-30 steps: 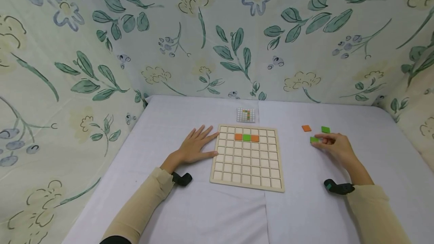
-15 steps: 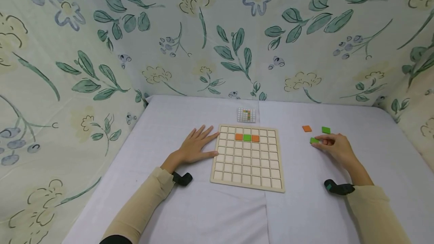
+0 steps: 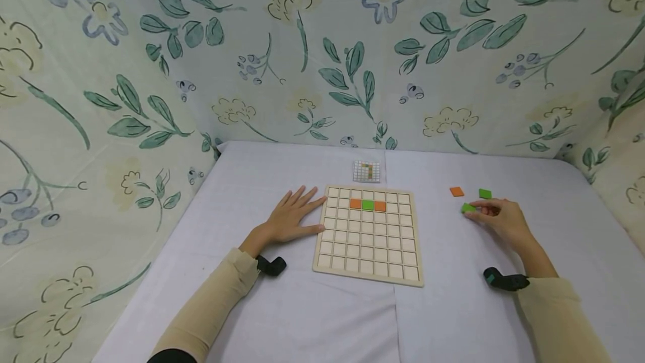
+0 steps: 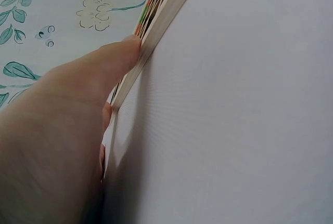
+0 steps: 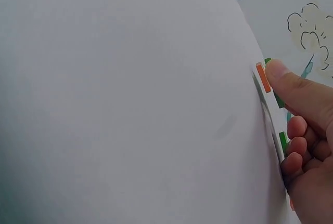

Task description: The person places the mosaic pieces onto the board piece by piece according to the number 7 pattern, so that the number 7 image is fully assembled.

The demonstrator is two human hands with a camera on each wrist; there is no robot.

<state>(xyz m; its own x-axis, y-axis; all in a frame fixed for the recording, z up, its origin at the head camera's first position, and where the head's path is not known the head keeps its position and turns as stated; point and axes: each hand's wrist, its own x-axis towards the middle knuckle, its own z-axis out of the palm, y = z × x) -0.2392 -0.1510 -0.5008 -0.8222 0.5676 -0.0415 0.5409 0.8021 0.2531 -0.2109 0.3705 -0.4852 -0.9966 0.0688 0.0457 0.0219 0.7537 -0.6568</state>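
My left hand (image 3: 289, 222) lies with spread, straight fingers on the cloth. Its thumb and forefinger touch the left edge of a square wooden grid board (image 3: 368, 279); the left wrist view shows the thumb (image 4: 117, 60) against the board's side (image 4: 164, 29). An orange tile (image 3: 355, 204), a green tile (image 3: 368, 205) and a second orange tile (image 3: 380, 206) sit side by side in one upper row. To the right of the board, my right hand (image 3: 504, 222) pinches another green tile (image 3: 467, 208) between thumb and fingers. In the right wrist view the thumb (image 5: 296, 86) partly covers that tile (image 5: 279, 99).
Behind the board lies a small pattern card (image 3: 366, 171) with a coloured grid. A loose orange tile (image 3: 456, 191) and a loose green tile (image 3: 485, 194) lie just beyond my right hand. White cloth (image 3: 302, 318) covers the table, and a floral curtain (image 3: 322, 60) hangs behind.
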